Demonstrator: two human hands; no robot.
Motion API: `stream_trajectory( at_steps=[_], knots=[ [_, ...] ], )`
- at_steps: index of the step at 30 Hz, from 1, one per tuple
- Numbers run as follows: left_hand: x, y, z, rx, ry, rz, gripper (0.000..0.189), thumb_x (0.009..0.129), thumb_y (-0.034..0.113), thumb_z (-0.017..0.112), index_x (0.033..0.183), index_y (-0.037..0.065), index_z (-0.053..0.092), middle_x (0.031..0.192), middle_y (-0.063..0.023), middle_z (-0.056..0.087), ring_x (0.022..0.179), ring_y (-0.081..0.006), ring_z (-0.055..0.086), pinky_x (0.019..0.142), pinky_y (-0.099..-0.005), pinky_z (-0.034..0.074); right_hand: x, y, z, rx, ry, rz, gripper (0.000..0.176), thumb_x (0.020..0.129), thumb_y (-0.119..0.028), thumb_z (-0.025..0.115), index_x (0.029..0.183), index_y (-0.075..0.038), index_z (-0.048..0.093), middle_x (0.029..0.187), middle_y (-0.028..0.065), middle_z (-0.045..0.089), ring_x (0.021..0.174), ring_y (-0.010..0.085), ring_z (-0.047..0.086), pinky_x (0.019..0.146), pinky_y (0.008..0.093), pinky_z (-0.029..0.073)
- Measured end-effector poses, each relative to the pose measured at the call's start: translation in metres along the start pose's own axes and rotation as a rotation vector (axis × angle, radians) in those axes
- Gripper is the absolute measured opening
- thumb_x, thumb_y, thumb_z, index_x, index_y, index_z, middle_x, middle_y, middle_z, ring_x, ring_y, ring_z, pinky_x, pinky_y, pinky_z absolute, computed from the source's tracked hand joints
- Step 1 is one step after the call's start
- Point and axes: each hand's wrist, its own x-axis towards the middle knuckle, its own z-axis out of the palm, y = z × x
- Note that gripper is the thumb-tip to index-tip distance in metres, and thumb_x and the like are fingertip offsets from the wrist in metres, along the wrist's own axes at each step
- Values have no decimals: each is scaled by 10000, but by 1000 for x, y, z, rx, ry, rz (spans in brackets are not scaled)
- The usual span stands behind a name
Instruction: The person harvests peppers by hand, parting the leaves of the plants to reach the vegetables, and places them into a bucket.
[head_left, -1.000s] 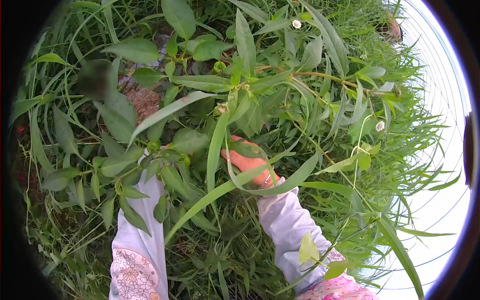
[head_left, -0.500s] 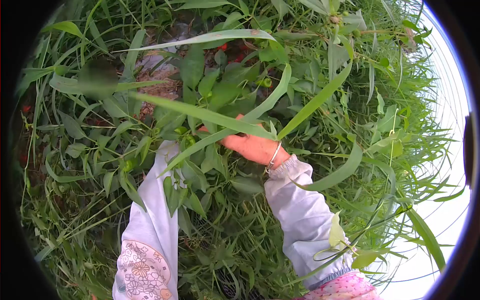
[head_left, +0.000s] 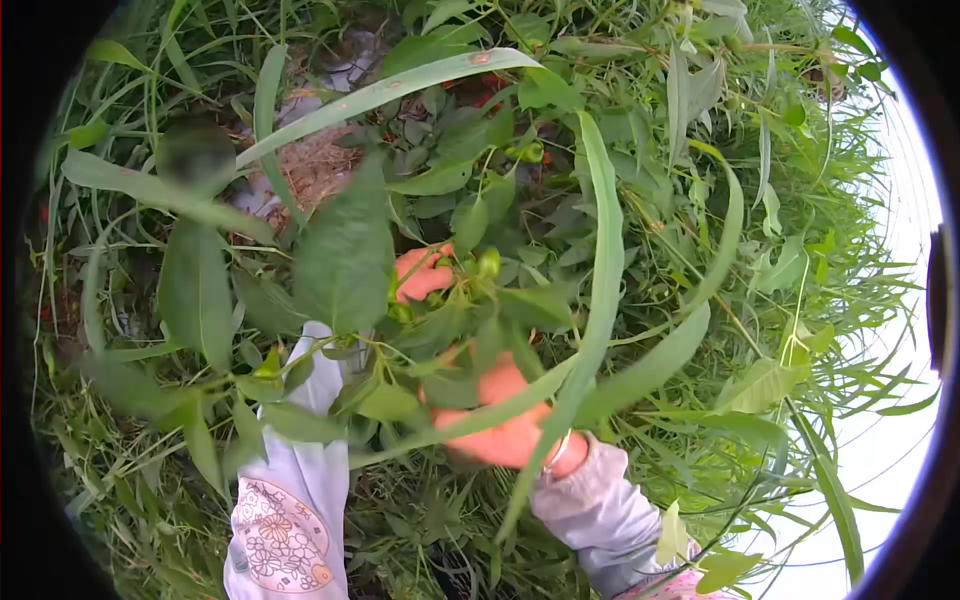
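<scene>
Worked at a leafy plant (head_left: 345, 245) in the middle of the view, with a small green pod (head_left: 488, 264) among the leaves just beside the left hand (head_left: 425, 274). Had the left hand's fingers curled in close by a thin stem (head_left: 432, 249), partly behind foliage; could not tell whether gripping it. Held the right hand (head_left: 492, 412) lower and nearer, blurred, partly open with fingers and thumb apart, behind a long grass blade (head_left: 603, 260) and some leaves; could not tell whether grasping anything. Wore a thin bracelet (head_left: 561, 450) on the right wrist, a pale left sleeve (head_left: 308, 440) with a rounded floral patch (head_left: 280, 537), and a pale right sleeve (head_left: 600, 505) gathered at the cuff, above pink patterned cloth (head_left: 680, 586). Faced another green pod (head_left: 530, 152) farther up, near small red spots (head_left: 492, 97) too hidden to identify. Had bare ground (head_left: 315, 165) with dry, straw-like bits up and to the left, dense grass (head_left: 830, 290) to the right, and a bright white area (head_left: 870, 440) crossed by thin curved lines beyond it.
</scene>
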Motion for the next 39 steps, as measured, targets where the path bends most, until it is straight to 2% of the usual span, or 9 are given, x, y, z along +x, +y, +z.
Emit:
stream_trajectory(
  at_steps=[5, 15, 17, 20, 25, 31, 33, 36, 39],
  knots=[
    [-22, 11, 2, 33, 111, -142, 371, 860, 246, 580, 1177, 77, 484, 982, -47, 584, 855, -127, 553, 742, -274, 449, -13, -15, -6, 635, -9, 395, 156, 796, -64, 544, 946, -76, 584, 1089, 68, 578, 931, 154, 549, 800, 289, 428],
    [-69, 1, 16, -575, 193, -399, 407, 869, 250, 591, 1224, 92, 468, 1013, -45, 579, 816, -145, 571, 728, -283, 482, -31, 20, -31, 1175, 206, 623, 153, 841, -84, 559, 981, -35, 594, 844, 45, 599, 750, 147, 571, 705, 284, 461],
    [-81, 62, 36, -563, 239, -499, 381, 869, 225, 595, 1209, 115, 465, 980, -63, 573, 724, -127, 571, 490, -257, 469, -24, 26, -20, 1140, 204, 635, 149, 861, -143, 573, 938, -17, 592, 818, 52, 589, 704, 153, 561, 653, 287, 455],
    [-86, 86, 37, -47, 87, -478, 379, 874, 212, 586, 1215, 107, 458, 826, -58, 582, 506, -120, 519, 321, -236, 358, -3, 21, -13, 1079, 238, 613, 169, 881, -169, 558, 905, -8, 605, 810, 62, 587, 642, 140, 544, 595, 270, 449],
    [-111, 86, 39, -39, 168, -488, 349, 880, 186, 573, 1202, 112, 463, 754, -43, 574, 433, -116, 478, 324, -231, 355, 56, -30, -41, 830, 253, 395, 229, 888, -85, 483, 1079, -14, 588, 925, 82, 629, 687, 117, 578, 583, 235, 454],
    [-145, 72, 52, -105, 242, -495, 326, 879, 187, 577, 1182, 122, 476, 742, -19, 595, 469, -86, 498, 324, -214, 360, 186, -17, -61, -167, 403, -82, 230, 837, -110, 502, 1006, 6, 605, 940, 148, 647, 786, 215, 638, 669, 311, 498],
    [-154, 68, 58, -82, 239, -502, 358, 877, 204, 584, 1203, 116, 465, 745, -24, 578, 455, -98, 481, 334, -226, 370, 220, 1, -56, -510, 460, -64, 296, 789, -194, 582, 991, 22, 599, 918, 203, 637, 812, 328, 629, 742, 381, 489],
    [-167, 63, 69, -84, 240, -511, 416, 868, 228, 598, 1237, 109, 447, 731, -29, 549, 444, -111, 461, 351, -246, 373, 240, 5, -52, -529, 300, 327, 464, 745, -289, 647, 1071, 29, 555, 913, 229, 629, 832, 381, 612, 776, 404, 475],
    [-186, 60, 76, -51, 230, -503, 360, 875, 212, 589, 1198, 109, 468, 739, -17, 570, 451, -87, 479, 339, -219, 372, 247, 9, -44, -485, 399, 371, 624, 707, -328, 688, 1159, 46, 475, 908, 241, 626, 857, 387, 607, 796, 404, 467]
  ],
)
